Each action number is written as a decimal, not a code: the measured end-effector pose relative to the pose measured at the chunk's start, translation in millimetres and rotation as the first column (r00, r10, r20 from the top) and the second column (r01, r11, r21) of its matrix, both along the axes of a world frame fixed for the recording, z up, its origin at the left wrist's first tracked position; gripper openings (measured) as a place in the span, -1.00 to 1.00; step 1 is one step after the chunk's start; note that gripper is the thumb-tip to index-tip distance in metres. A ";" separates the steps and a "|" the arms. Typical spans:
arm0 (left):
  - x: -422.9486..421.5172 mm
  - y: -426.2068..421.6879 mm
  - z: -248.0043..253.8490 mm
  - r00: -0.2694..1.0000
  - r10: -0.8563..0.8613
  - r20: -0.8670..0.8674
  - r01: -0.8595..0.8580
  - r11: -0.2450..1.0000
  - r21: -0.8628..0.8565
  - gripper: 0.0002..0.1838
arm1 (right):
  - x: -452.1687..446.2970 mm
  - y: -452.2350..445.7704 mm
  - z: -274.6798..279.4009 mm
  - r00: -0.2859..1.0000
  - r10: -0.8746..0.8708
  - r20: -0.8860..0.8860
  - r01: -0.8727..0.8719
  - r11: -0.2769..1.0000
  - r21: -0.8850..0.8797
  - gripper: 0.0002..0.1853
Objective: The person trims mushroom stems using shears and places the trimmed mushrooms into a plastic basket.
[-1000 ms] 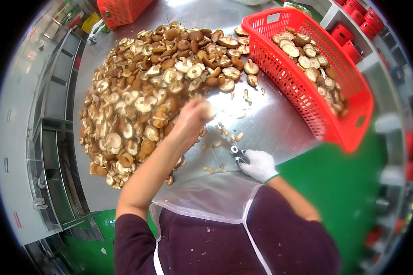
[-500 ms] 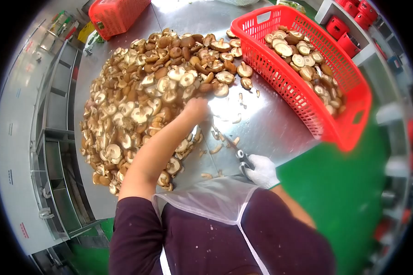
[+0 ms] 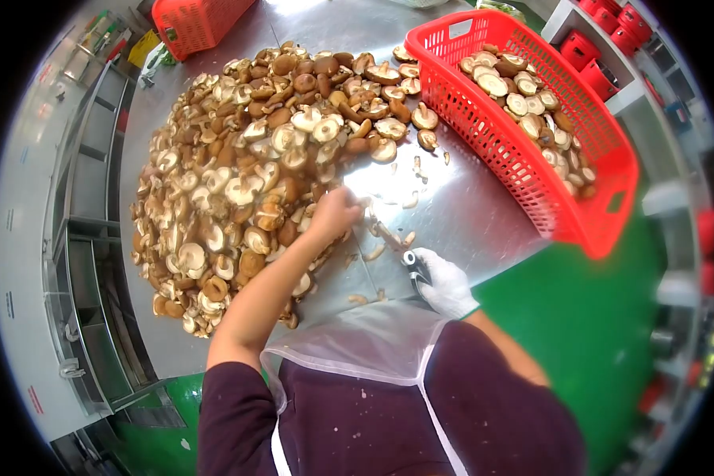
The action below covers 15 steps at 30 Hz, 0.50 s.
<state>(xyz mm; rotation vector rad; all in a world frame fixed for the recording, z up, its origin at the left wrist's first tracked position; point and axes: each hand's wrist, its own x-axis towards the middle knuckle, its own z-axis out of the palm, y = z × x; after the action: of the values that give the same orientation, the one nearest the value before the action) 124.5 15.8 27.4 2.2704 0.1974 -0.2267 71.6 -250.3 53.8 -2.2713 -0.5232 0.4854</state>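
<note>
The bare left hand (image 3: 335, 213), arm stretched forward and inward, curled beside the heap of brown-capped mushrooms (image 3: 230, 170) on the grey metal table (image 3: 476, 218); its grip was unclear. The white-gloved right hand (image 3: 446, 284) clasped a black-handled tool (image 3: 409, 258).

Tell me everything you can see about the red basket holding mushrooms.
The basket looks like red plastic, with perforated walls, a broad rim and a handle hole at each end. It stands slantwise along the right side of the table, its near end apparently jutting over the green floor. Mushrooms, many with pale undersides up, partly fill it.
</note>
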 end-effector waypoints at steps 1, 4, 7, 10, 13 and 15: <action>-11.1 1.5 -5.0 0.984 0.131 -0.118 -0.164 0.927 -0.337 -0.81 | -0.3 3.5 4.9 1.000 0.025 0.019 -0.026 0.999 0.019 -0.65; -43.7 -6.3 6.6 0.886 0.284 -0.366 -0.462 0.586 -0.666 -0.79 | 1.3 14.1 14.8 0.999 0.045 0.020 -0.046 0.997 0.055 -0.66; -65.4 -10.6 7.3 0.845 0.367 -0.389 -0.525 0.425 -0.738 -0.80 | 2.0 23.1 20.0 0.997 0.067 0.039 -0.068 0.998 0.016 -0.65; -77.2 -14.1 11.3 0.839 0.408 -0.359 -0.521 0.416 -0.745 -0.77 | 1.7 28.2 24.5 0.994 0.107 0.031 -0.105 0.993 -0.053 -0.64; -82.6 -15.0 7.5 0.835 0.423 -0.352 -0.517 0.387 -0.763 -0.73 | 0.3 28.6 26.2 0.995 0.099 0.030 -0.097 0.993 -0.066 -0.64; -84.6 -17.7 9.4 0.828 0.437 -0.352 -0.527 0.391 -0.755 -0.78 | 0.2 28.3 28.4 0.994 0.097 0.054 -0.093 0.994 -0.063 -0.64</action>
<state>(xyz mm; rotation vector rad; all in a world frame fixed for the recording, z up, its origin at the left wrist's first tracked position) 39.9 -1.9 36.9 1.1418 0.6544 -0.0769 71.7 -221.9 82.2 -2.3315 -0.6561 0.4902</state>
